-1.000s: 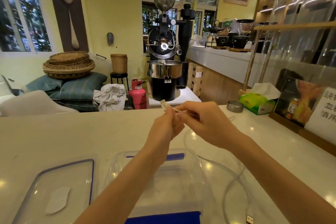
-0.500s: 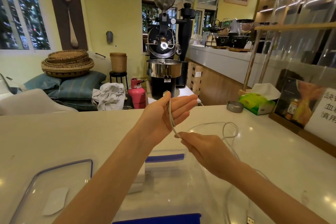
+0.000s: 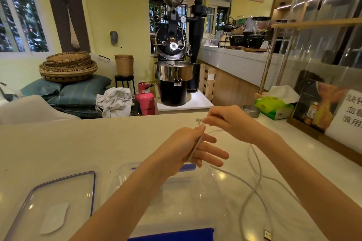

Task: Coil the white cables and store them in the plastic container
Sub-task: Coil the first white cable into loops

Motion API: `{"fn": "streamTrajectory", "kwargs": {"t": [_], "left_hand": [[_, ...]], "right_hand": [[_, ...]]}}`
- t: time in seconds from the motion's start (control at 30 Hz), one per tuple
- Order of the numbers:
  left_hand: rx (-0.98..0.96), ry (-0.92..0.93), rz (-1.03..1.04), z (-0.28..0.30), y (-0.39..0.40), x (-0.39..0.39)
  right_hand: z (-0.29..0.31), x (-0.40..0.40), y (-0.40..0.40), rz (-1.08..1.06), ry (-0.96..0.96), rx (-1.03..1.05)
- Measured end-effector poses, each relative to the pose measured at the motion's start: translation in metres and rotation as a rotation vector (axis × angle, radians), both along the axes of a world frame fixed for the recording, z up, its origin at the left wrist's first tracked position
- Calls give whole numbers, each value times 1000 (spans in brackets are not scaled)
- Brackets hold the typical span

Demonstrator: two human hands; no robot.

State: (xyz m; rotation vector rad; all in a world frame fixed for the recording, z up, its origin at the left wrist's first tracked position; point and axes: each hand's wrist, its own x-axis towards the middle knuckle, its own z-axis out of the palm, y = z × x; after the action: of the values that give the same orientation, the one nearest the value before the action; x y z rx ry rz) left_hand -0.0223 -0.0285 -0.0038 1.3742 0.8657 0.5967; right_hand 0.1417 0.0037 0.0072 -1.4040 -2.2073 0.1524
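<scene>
Fingertips of the right hand (image 3: 233, 123) pinch the thin white cable (image 3: 254, 172) just behind its small white plug end (image 3: 199, 120), which sticks out to the left of the pinch. Below it, the left hand (image 3: 186, 146) is held palm up with its fingers stretched out straight toward the right; a strand of the cable runs across that palm, and the thumb seems to press it there, though the grip is partly hidden. Both hands are raised above the clear rectangular plastic container (image 3: 137, 182) with blue clips, which sits on the pale stone counter (image 3: 58, 143). To the right of the container the rest of the cable trails in loose loops on the counter, ending in a flat USB plug (image 3: 267, 234) near the container's front right corner. Left of the container lies its clear lid (image 3: 58, 201) with a blue-edged rim. Beyond the container, at the counter's far right, stand a small round metal tin (image 3: 251, 109) and a green tissue pack (image 3: 274, 108).
</scene>
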Motion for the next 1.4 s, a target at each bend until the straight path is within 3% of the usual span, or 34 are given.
{"fn": "streamTrajectory", "kwargs": {"t": [0.2,0.33,0.5,0.77,0.9,1.07,1.13,1.23,1.4], "left_hand": [[-50,-197,257,-7,11,11],[-157,-424,405,-5,18,15],[-254,-563,327,4,30,9],[-247,-740,250,16,38,-12],[-210,-684,212,26,26,-15],[-215,-575,56,26,6,-13],[-189,-493,-3,23,-1,-11],[-111,-317,-36,13,-10,-5],[-24,-79,5,-3,-14,6]], "right_hand": [[2,-22,-23,1,57,163],[-13,-37,-34,-34,-35,202],[-42,-44,-43,16,-218,406],[-76,-35,-56,121,-355,316],[-64,-25,-47,-37,-286,116],[-70,-6,-11,-78,-295,333],[-67,-1,-1,-131,-259,251],[-52,-2,9,-219,-153,68],[-29,-15,12,-218,236,63]]}}
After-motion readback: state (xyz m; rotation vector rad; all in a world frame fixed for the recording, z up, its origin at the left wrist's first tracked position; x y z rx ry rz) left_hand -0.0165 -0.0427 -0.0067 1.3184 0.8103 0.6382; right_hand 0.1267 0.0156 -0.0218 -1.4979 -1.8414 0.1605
